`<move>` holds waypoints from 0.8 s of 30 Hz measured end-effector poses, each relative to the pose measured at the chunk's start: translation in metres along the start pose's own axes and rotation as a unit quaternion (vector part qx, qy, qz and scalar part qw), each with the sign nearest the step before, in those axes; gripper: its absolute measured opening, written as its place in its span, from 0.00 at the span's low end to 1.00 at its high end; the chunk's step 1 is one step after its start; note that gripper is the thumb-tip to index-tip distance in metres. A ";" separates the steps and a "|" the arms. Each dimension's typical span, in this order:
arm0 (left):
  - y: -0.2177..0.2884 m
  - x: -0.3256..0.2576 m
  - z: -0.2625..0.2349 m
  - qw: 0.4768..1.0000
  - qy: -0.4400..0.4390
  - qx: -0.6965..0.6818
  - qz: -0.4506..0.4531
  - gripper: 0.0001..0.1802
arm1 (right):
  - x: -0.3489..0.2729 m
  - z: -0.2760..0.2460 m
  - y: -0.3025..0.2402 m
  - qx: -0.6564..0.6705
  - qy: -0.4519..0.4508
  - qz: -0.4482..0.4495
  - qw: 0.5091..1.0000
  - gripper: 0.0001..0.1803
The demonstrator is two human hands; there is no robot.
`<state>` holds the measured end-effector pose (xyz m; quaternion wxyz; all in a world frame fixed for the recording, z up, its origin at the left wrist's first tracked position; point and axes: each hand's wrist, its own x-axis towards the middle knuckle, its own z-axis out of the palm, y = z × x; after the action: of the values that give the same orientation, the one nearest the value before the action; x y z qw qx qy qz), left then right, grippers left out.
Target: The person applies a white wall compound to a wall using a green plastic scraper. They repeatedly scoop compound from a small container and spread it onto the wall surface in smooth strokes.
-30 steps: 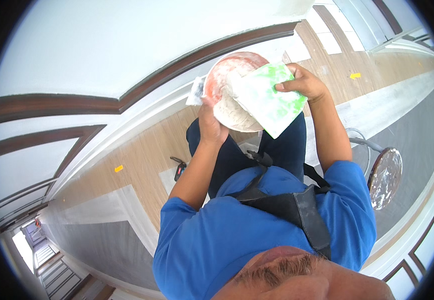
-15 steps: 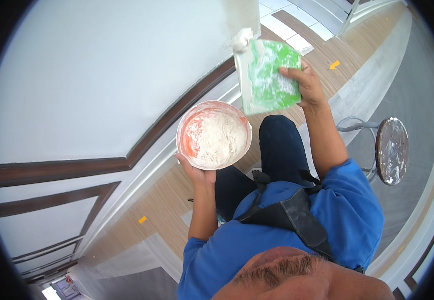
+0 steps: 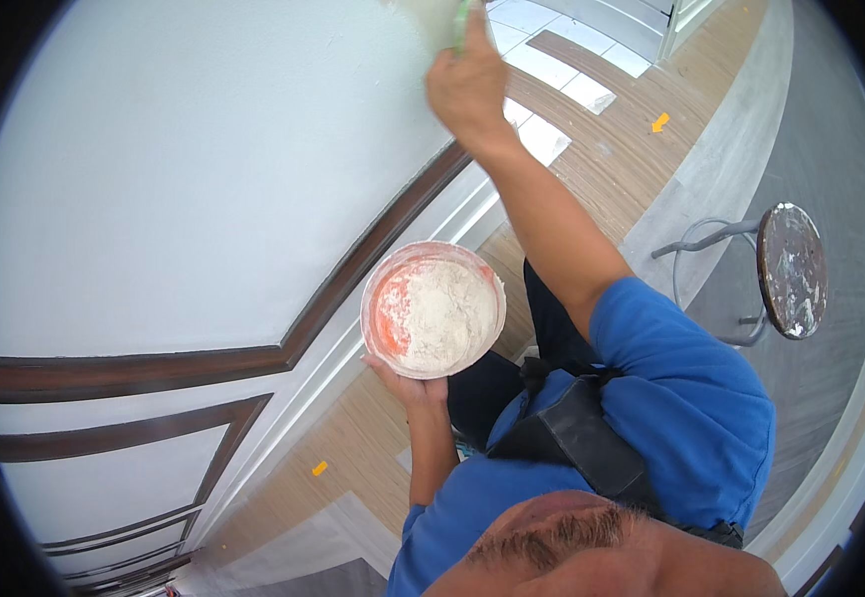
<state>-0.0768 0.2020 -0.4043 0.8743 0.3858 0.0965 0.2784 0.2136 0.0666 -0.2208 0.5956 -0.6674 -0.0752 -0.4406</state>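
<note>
Wall: white and broad, it fills the whole upper left of the frame, with dark brown trim bending across the left middle and lower left.

Floor: wood-look planks run up the upper right, a paler strip beside them, and two small yellow marks lie on it, one in the upper right and one at lower centre.

Stool: at the right edge, round seat spattered with white, on a bent grey metal frame, well apart from both my hands.

My body: blue shirt and a dark strap across the chest fill the lower centre and lower right.

Bowl: there it is in the centre of the frame, a round orange bowl smeared white, holding a heap of off-white paste, just beside the trim line.

Left hand: I've got it under the bowl, cupping it from below, fingers curled around the underside, only the lower edge of the hand showing.

Right hand: up at the top centre, arm stretched out, fingers closed around a tool.

Tool: a green-and-white flat piece, pressed at the wall, mostly cut off by the top rim, so I can't tell its full shape.
</note>
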 end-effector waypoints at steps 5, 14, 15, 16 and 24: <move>0.003 -0.015 -0.011 1.000 0.018 0.000 0.005 0.50 | -0.015 0.044 0.032 -0.149 -0.028 -0.050 0.987 0.38; 0.015 -0.018 0.007 0.999 -0.009 -0.009 0.031 0.51 | -0.039 -0.073 -0.001 0.123 -0.097 0.093 0.983 0.31; 0.015 -0.018 0.008 0.999 -0.007 -0.014 0.033 0.51 | -0.031 -0.075 0.005 0.170 -0.034 0.117 0.978 0.30; 0.015 -0.017 0.008 0.999 -0.008 -0.020 0.028 0.50 | -0.020 -0.072 0.015 0.178 0.002 0.108 0.978 0.28; 0.014 -0.029 -0.006 0.999 -0.005 -0.027 0.035 0.49 | 0.013 -0.022 -0.005 0.071 -0.015 0.017 0.997 0.28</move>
<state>-0.1091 0.1970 -0.3994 0.8745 0.3664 0.0708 0.3098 0.2074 0.0438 -0.2107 0.6472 -0.6314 -0.1038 -0.4145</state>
